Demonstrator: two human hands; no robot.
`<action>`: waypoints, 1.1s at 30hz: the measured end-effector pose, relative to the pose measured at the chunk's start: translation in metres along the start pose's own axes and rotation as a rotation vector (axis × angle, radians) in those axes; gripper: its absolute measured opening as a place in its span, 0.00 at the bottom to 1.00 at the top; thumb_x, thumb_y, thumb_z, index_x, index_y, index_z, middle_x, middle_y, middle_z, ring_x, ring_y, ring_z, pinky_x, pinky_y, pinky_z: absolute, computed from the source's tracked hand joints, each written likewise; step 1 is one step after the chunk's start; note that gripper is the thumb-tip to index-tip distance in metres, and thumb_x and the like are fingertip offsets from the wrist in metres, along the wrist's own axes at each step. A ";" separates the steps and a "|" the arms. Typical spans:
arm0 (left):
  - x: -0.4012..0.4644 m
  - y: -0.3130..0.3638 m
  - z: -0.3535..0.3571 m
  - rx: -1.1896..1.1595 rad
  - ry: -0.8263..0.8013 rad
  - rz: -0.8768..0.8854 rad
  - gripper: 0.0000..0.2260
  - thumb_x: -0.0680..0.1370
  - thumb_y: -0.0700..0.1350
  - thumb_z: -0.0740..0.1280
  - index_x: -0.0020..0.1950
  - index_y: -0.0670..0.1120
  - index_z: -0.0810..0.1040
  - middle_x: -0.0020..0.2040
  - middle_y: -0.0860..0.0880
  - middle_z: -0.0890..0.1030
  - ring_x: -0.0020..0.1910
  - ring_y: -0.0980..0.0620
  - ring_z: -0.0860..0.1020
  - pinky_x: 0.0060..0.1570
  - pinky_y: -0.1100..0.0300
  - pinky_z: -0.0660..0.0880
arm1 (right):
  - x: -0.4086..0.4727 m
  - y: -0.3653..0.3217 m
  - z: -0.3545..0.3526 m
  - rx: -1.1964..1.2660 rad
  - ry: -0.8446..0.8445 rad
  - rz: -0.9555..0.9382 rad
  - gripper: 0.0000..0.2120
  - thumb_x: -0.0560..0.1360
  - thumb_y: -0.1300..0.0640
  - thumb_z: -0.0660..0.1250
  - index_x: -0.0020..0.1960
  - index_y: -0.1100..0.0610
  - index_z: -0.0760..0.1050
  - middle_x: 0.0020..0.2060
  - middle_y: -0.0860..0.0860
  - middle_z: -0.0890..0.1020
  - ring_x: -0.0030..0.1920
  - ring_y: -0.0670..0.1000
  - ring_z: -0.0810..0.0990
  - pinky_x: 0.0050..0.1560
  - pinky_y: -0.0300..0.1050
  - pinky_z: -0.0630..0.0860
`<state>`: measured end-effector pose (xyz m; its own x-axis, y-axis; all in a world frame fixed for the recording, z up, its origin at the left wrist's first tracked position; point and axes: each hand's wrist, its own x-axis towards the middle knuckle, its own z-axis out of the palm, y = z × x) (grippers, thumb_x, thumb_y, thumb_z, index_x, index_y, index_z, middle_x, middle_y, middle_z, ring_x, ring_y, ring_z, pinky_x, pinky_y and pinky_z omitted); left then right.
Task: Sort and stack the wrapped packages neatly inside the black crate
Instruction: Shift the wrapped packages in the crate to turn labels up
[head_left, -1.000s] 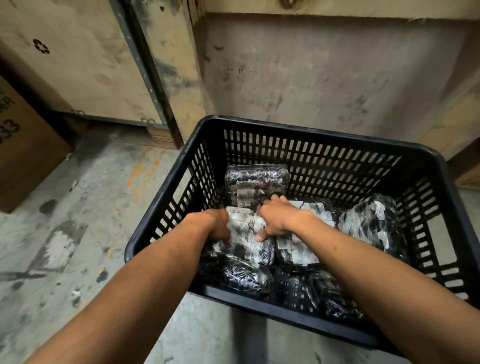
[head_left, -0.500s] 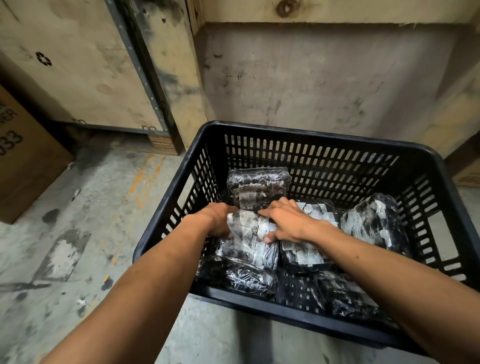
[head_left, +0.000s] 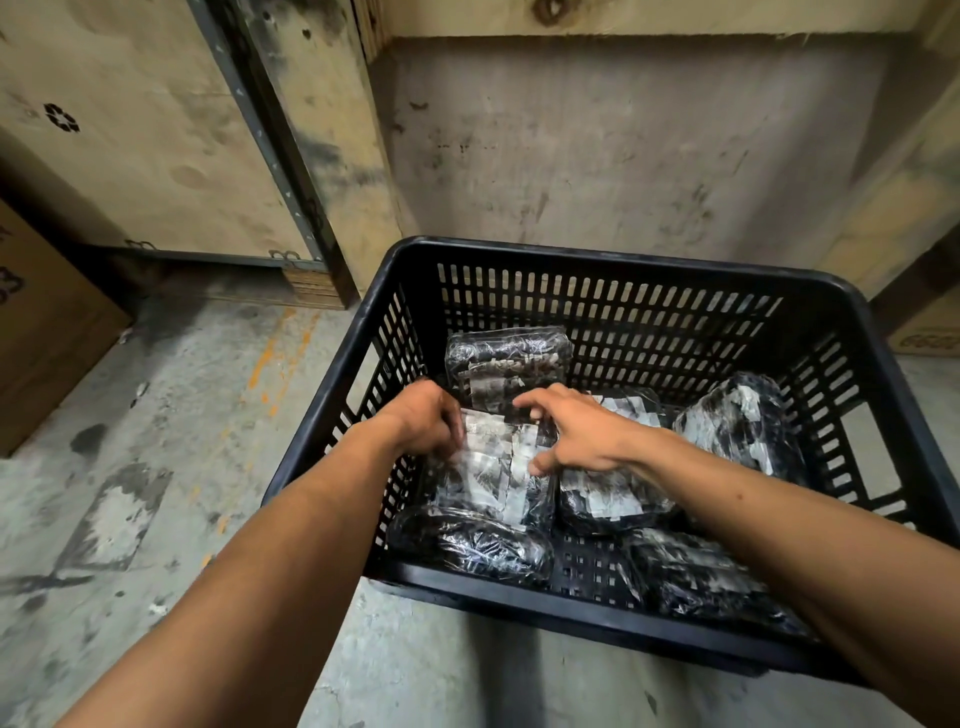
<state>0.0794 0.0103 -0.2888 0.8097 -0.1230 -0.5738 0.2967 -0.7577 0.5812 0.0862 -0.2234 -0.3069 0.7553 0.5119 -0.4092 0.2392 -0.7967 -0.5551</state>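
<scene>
Floor: stained concrete floor with orange paint marks, running under everything.
Wooden panels: scuffed plywood crates stand behind on the left; a cardboard box is cut off by the left edge, its print unreadable.
Black crate: the black crate sits on the floor, slotted walls all round; its near right corner is hidden behind the right forearm.
Packages: six wrapped packages show inside. The far package lies against the back wall, another leans in the right corner, two dark ones lie along the near wall, and one lies partly under the right wrist. Their contents are hard to make out through the crinkled film.
Held package: the centre package, with white paper patches, lies left of middle, on top of the near-left one.
Left hand: the left hand curls over the held package's left edge, gripping it; its fingertips are hidden.
Right hand: the right hand is spread, fingers resting on the package's top right and the thumb on its right side.
Change: half a second ago the right fingers lay closer together on the package; now they are fanned wider and reach farther toward the far package. The crate also sits lower in view.
</scene>
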 end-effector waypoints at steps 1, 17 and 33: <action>-0.002 0.000 -0.002 -0.090 0.007 -0.010 0.07 0.72 0.32 0.75 0.44 0.41 0.80 0.46 0.42 0.85 0.43 0.49 0.85 0.41 0.59 0.84 | -0.001 -0.001 -0.001 0.026 -0.010 0.014 0.40 0.73 0.47 0.76 0.80 0.50 0.61 0.68 0.53 0.70 0.67 0.51 0.69 0.70 0.50 0.66; -0.021 0.009 -0.009 -0.355 0.078 -0.054 0.06 0.73 0.43 0.77 0.38 0.46 0.82 0.45 0.56 0.82 0.51 0.55 0.78 0.64 0.53 0.66 | -0.030 -0.018 0.001 0.701 0.079 0.332 0.19 0.70 0.43 0.78 0.60 0.43 0.83 0.72 0.53 0.75 0.41 0.45 0.83 0.37 0.38 0.80; -0.050 0.030 -0.029 -0.670 0.187 -0.012 0.09 0.70 0.44 0.80 0.40 0.42 0.83 0.43 0.44 0.87 0.36 0.48 0.87 0.35 0.50 0.84 | -0.072 -0.042 -0.021 0.671 0.351 0.138 0.27 0.60 0.39 0.81 0.59 0.39 0.83 0.70 0.48 0.78 0.54 0.42 0.81 0.57 0.40 0.74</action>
<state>0.0627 0.0119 -0.2264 0.8604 0.0413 -0.5080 0.5058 -0.1916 0.8411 0.0348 -0.2332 -0.2390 0.9276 0.2009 -0.3150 -0.2080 -0.4228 -0.8820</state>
